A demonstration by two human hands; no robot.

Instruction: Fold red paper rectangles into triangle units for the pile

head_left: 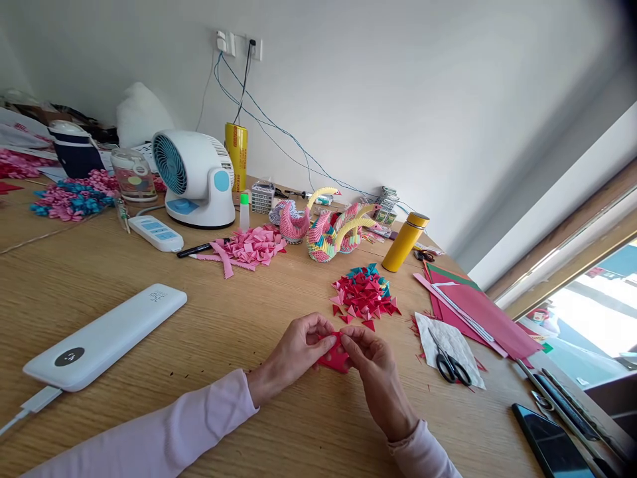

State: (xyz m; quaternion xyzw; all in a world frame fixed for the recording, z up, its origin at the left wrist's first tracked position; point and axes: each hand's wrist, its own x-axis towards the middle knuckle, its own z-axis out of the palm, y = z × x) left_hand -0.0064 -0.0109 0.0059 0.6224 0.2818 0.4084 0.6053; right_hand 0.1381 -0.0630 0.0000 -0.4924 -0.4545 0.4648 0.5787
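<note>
Between my two hands is a small piece of red paper (336,359), pinched near its top edge. My left hand (304,342) grips its left side with thumb and fingers. On its right side, the thumb and fingers of my right hand (371,358) are closed on the same paper. The fingers partly cover it, so its exact fold cannot be made out. Just beyond my hands lies a pile of folded paper triangles (365,292) in red, pink and teal.
Black scissors (452,366) rest on a white tissue (470,355) at right, beside red paper sheets (482,312). Folded-paper swans (323,239), a yellow bottle (405,242), pink paper strips (253,247) and a fan (199,179) stand farther back. A power bank (114,332) lies left; a phone (550,441) lies right.
</note>
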